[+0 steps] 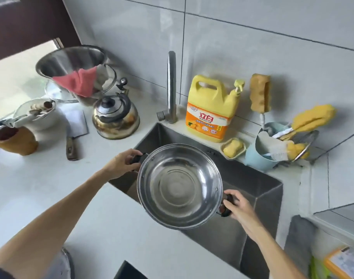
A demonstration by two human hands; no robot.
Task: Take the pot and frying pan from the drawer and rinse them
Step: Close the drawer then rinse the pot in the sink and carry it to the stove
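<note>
Left hand [122, 164]: fingers curled round 1 black handle of the pot [180, 186]. Right hand [239, 206]: fingers wrapped on the opposite handle. The pot hangs between the 2 hands, mouth up, tipped slightly toward the wearer, empty, over the near edge of the sink [260, 200]. Faucet [171, 85] stands beyond the left hand; no water seen running. Judgement: pot being brought to rinse; frying pan not identifiable in view. To do it well: hold both handles, carry the pot away from the body toward the faucet, lower it into the basin before freeing 1 hand for the tap, so splash stays inside.
</note>
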